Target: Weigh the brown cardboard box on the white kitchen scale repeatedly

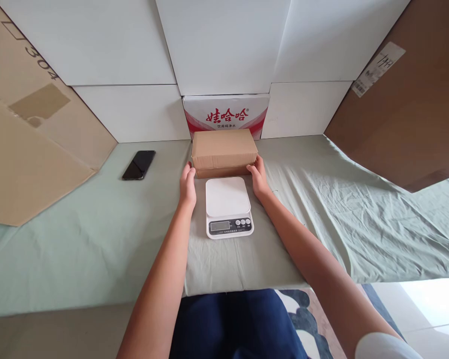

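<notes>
At the far left we see a tan cardboard sheet leaning over the surface, which is covered by a pale green cloth. To its right, a black phone lies flat on the cloth, well apart from the hands. Nearer the middle, our left hand rests against the left end of the brown cardboard box, its fingers held close together and laid flat along the lower left corner; we cannot tell how firmly they press. The box sits on the cloth at the far middle of the surface, just in front of a white carton with red print that stands against the white wall panels. Just on the near side of the box, between the two hands, stands a white kitchen scale, its platform bare and its display facing us. Our right hand meets the right end of the box, fingers together and curled against its lower corner. At the far right a darker brown cardboard panel leans inward, bearing a white label.
</notes>
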`<state>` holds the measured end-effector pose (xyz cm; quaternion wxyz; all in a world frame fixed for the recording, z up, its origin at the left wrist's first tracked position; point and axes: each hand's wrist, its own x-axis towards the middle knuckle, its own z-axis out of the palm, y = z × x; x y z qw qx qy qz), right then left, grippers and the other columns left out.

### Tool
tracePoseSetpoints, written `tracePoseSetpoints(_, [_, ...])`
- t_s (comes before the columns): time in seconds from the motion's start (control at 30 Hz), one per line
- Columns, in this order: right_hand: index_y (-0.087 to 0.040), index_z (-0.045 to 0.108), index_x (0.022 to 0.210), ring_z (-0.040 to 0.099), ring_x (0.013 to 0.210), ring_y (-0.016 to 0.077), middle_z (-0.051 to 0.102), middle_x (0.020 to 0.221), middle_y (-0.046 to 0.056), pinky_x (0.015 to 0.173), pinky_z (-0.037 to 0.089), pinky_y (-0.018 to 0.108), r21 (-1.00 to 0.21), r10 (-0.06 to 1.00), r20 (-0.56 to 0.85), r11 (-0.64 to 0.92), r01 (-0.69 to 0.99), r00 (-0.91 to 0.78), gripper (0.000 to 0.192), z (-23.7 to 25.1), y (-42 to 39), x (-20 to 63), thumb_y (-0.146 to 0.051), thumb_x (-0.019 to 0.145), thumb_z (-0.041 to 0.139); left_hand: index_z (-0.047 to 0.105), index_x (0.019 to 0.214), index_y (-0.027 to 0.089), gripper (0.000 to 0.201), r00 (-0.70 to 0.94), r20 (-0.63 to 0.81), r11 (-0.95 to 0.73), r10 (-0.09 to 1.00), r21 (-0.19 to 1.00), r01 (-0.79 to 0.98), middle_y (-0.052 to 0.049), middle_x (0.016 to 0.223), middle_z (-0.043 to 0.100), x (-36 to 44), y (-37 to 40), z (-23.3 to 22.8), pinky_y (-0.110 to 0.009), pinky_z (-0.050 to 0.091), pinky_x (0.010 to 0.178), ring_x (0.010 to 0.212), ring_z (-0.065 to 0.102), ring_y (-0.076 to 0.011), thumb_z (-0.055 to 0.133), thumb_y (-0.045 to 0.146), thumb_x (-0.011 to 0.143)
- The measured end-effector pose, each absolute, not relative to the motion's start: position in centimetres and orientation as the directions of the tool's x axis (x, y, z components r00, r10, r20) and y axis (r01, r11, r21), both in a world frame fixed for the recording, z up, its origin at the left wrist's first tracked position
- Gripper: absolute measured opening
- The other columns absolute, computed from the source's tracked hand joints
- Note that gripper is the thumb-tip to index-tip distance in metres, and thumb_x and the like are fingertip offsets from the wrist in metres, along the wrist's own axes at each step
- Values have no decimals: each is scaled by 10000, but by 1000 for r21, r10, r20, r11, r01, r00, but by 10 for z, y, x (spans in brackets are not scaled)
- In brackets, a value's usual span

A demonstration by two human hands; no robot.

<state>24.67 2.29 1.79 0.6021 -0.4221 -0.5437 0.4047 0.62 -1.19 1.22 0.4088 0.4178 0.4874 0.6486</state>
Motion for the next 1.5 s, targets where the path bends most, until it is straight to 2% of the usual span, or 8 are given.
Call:
tracePoseSetpoints(0.13, [-262, 477, 1325, 475, 1397, 299, 560, 1498, 79, 1272, 329, 527, -955, 952, 294, 296, -10, 92, 567, 21, 22, 246, -382, 778, 569, 628, 1386, 256, 541, -244, 177, -219, 953, 964, -153, -76, 1506, 621, 5, -7, 13, -402, 357, 1251, 1481, 506, -263, 583, 559, 940])
tracePoseSetpoints(0.33, [-245, 506, 1284, 494, 1376, 308, 583, 1461, 91, 1248, 354, 536, -959, 955, 284, 283, 20, 87, 527, 27, 18, 245, -392, 780, 560, 637, 1376, 234, 629, -252, 160, -205, 954, 965, -163, -109, 1432, 665, 3, 1, 9, -433, 381, 1219, 1417, 562, -283, 613, 638, 894])
tracePoseSetpoints(0.43, [-260, 543, 1280, 498, 1362, 300, 614, 1439, 65, 1244, 372, 528, -956, 954, 292, 289, 59, 64, 506, 31, 14, 245, -383, 790, 569, 677, 1314, 235, 588, -231, 188, -222, 955, 966, -133, -109, 1359, 705, 2, 1, 6, -427, 400, 1199, 1367, 602, -285, 606, 648, 900])
tracePoseSetpoints(0.6, [-269, 512, 1419, 491, 1400, 298, 593, 1489, 54, 1262, 367, 503, -927, 930, 367, 366, 85, -2, 613, 37, 10, 243, -431, 833, 593, 682, 1289, 260, 501, -229, 257, -276, 939, 960, -55, -81, 1382, 689, 1, -1, 10, -414, 379, 1217, 1397, 569, -271, 603, 593, 922])
tracePoseSetpoints(0.77, [-327, 399, 1532, 407, 1515, 288, 488, 1604, 42, 1281, 354, 497, -887, 889, 459, 458, 62, -1, 731, 49, -3, 240, -597, 880, 593, 669, 1288, 248, 555, -239, 376, -385, 895, 923, 6, -80, 1355, 685, 1, -22, 35, -431, 376, 1225, 1415, 544, -300, 625, 640, 899])
tracePoseSetpoints(0.97, [-351, 361, 1552, 467, 1445, 322, 526, 1526, 85, 1241, 400, 525, -849, 852, 523, 523, 73, -13, 764, 57, -63, 254, -657, 895, 602, 570, 1462, 221, 665, -129, 517, -516, 846, 856, 44, -127, 1471, 614, 15, -91, 58, -433, 391, 1216, 1476, 484, -345, 560, 635, 942])
tracePoseSetpoints(1.13, [-361, 367, 1546, 520, 1312, 318, 515, 1492, 88, 1168, 444, 551, -865, 872, 490, 484, 129, 10, 706, 37, -107, 265, -618, 922, 574, 436, 1585, 241, 761, -101, 472, -471, 876, 881, 33, -135, 1571, 535, 20, -142, 39, -442, 343, 1258, 1544, 405, -335, 567, 616, 936])
tracePoseSetpoints(1.5, [-390, 356, 1571, 495, 1381, 330, 518, 1516, 84, 1203, 416, 575, -865, 877, 481, 477, 155, -12, 689, 34, -122, 259, -599, 946, 555, 472, 1568, 256, 719, -136, 400, -398, 906, 916, 48, -131, 1549, 564, 14, -161, 24, -475, 362, 1253, 1547, 403, -342, 536, 614, 947])
